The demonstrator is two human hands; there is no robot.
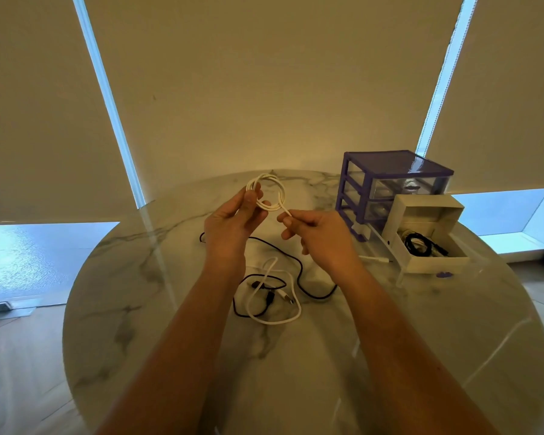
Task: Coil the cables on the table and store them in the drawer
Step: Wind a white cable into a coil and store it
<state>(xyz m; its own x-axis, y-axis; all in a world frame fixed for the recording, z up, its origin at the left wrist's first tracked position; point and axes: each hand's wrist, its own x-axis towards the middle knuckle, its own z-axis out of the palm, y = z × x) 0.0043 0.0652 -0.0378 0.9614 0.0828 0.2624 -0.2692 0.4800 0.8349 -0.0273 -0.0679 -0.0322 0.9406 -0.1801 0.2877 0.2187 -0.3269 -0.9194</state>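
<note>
Cable (266,191) — the white one — is hanging in a small round coil above the table (421,340), raised between both hands. The left hand (233,221) is pinching the coil's left side, thumb and fingers curled round the loops, with a fingertip poking through the ring. The right hand (314,233) is gripping the coil's loose tail between thumb and forefinger, just beside the coil's lower right edge; its other fingers are curling inward. Both forearms are reaching forward from the bottom of the head view, hands near each other and lifted off the marble top.

Below the hands, a second white cable (280,296) and a black cable (299,268) are lying tangled and uncoiled on the table. To the right, a purple-framed drawer unit (387,180) is standing on the table, and a white drawer (427,240) is sitting pulled out before it — a coiled black cable (418,243) is lying inside. No writing is readable anywhere.
</note>
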